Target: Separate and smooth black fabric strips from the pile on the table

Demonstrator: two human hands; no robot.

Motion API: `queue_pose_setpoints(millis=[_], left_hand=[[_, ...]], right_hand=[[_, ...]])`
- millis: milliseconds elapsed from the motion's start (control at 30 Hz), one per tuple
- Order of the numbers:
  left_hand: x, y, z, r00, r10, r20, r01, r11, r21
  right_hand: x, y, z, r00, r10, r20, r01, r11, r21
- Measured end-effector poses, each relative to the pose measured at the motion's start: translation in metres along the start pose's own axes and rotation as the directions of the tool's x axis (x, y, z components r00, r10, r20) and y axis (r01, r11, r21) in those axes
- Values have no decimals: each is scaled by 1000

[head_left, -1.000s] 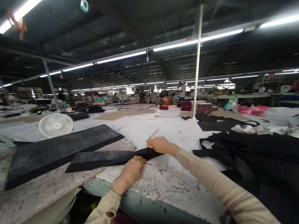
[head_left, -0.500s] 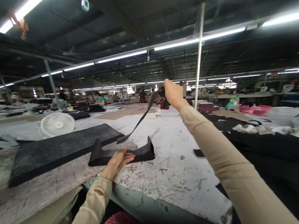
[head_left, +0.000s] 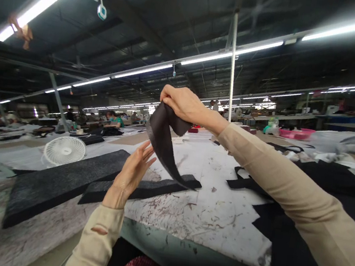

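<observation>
My right hand (head_left: 182, 102) is closed on the upper end of a black fabric strip (head_left: 164, 142), held up above the table. The strip hangs in a curve, and its lower tip comes down over another black fabric piece (head_left: 158, 188) lying flat near the table's front edge. Beside the hanging strip, my left hand (head_left: 133, 168) is raised with its fingers spread; the fingertips are close to the strip's edge, and I cannot tell whether they touch it. To the left lies a long, thick stack of dark fabric (head_left: 65, 182).
A white round fan (head_left: 64, 150) stands behind the dark stack. More black fabric (head_left: 313, 208) covers the right side of the white, scuffed tabletop (head_left: 205, 214). A metal pole (head_left: 232, 70) rises beyond, and a person in green (head_left: 117, 121) sits far left.
My right hand has moved left and nearer, bringing the strip with it. My left hand has lifted off the black piece on the table, which now lies flatter.
</observation>
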State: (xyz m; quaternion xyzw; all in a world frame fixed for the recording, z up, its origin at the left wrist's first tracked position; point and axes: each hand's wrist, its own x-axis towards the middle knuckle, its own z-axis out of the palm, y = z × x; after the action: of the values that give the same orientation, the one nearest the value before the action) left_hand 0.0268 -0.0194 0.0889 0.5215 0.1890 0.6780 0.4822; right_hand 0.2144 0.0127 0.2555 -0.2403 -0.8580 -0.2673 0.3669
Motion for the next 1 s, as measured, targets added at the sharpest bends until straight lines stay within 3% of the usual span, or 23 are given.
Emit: queue_pose_setpoints(millis=[67,167,300,367,433,533,633,700,800,900,1000], left_hand=[[-11,16,20,997,-37,72,33,998,47],[-34,42,31,990,-133,37,127,983,129],[-78,65,3,974,-222,54,209,962,174],[-104,64,-20,923,-382,45,358,895,266],[-125,53,-42,805,-592,30,539,752,379],[-140,32,-60,734,-679,5,593,645,482],[-130,14,-50,773,-634,-16,540,646,540],[-117,4,-30,814,-581,-29,516,698,496],[-101,-11,5,834,-549,-46,518,753,407],[-93,-27,33,867,-476,-145,494,783,378],[-89,-35,47,871,-478,-111,489,826,280]], right_hand=[[-1,-6,-7,999,-25,-45,26,999,27],[-11,-8,-18,994,-107,-34,109,992,62],[-53,-16,-23,959,-244,145,212,956,205],[-84,-26,-18,915,-309,261,237,932,274],[-116,-39,-7,864,-370,341,286,919,273],[-155,-58,15,843,-420,337,411,906,102],[-175,-74,33,843,-496,208,510,860,-19],[-181,-83,39,835,-543,93,547,836,-34],[-186,-92,39,813,-582,-26,580,813,-40],[-190,-95,34,815,-577,-54,576,817,-32],[-192,-94,29,833,-553,-22,553,833,-28]])
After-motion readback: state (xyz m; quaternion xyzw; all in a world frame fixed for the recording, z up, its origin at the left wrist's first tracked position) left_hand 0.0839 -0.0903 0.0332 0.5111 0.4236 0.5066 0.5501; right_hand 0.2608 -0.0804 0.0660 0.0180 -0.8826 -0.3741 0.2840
